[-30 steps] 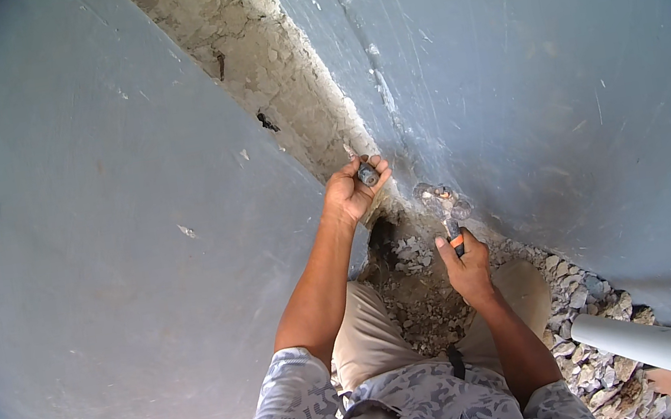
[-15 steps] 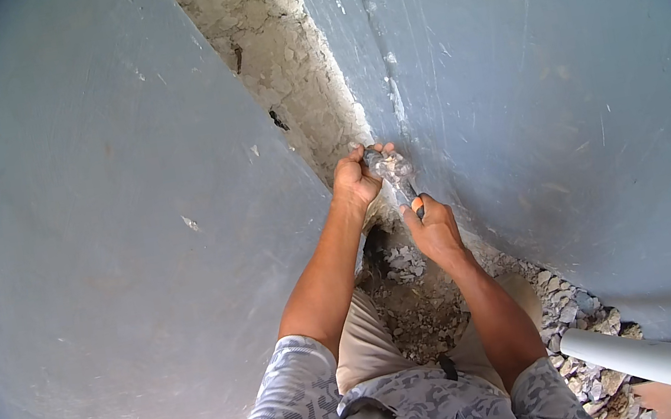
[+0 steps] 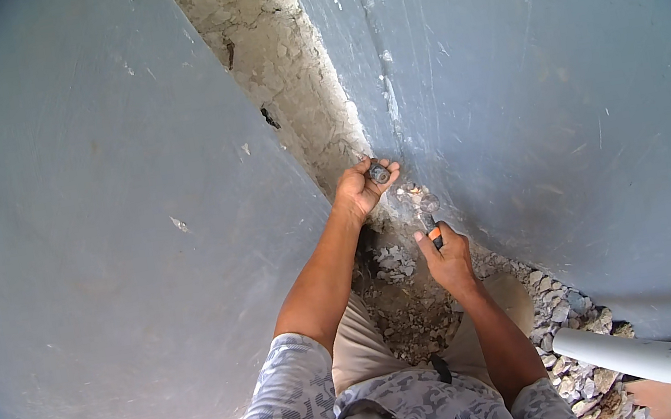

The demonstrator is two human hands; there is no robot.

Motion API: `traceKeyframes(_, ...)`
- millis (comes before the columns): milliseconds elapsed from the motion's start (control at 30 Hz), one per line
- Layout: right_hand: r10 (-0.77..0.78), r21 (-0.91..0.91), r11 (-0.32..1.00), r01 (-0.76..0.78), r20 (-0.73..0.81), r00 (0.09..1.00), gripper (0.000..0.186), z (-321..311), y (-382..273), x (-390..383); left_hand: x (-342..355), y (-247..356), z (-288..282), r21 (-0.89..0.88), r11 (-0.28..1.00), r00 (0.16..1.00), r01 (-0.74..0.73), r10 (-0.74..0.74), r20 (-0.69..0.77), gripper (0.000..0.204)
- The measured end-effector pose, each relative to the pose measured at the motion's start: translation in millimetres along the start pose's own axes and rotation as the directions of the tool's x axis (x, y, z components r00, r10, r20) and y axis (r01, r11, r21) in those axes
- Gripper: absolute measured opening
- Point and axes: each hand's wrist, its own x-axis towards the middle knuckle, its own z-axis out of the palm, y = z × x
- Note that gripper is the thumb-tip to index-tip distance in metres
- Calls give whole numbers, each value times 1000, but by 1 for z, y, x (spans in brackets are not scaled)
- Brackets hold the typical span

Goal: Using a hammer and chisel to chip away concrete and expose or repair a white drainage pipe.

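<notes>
My left hand (image 3: pixel 360 189) is closed around a chisel (image 3: pixel 380 173); its round, worn metal end points back toward me, and the rest is hidden by the fingers and the foreshortening. The hand is beside the rough bare strip (image 3: pixel 273 61) between the grey surfaces. Lower and to the right, my right hand (image 3: pixel 451 260) grips a hammer (image 3: pixel 434 235) by its black and orange handle. The dusty hammer head is just below and right of the chisel end, with a visible gap between them.
Smooth grey wall surfaces rise at the left (image 3: pixel 121 243) and right (image 3: pixel 564 103). Broken rubble (image 3: pixel 409 312) lies between my legs, and larger stones (image 3: pixel 561 305) are at lower right. A white pipe (image 3: pixel 639 354) lies beside those stones.
The hammer has drawn back from the chisel, down and to the right, with my right hand. My left hand keeps its place, and the chisel's round end is now uncovered.
</notes>
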Motion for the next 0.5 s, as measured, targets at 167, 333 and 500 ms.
traceKeyframes(167, -152, 130, 974, 187, -238, 959, 30, 11, -1, 16, 3, 0, 19, -100, 993, 998, -67, 65, -22, 24)
traceKeyframes(333, -92, -84, 993, 80, -147, 985, 35, 21, 18, 54, 13, -2, 28, -94, 993, 996, -68, 62, -67, 21)
traceKeyframes(500, 68, -85, 994, -68, -2, 998, 37, 11, 14, 23, 27, -34, -33, 155, 983, 911, 98, -26, -412, 21)
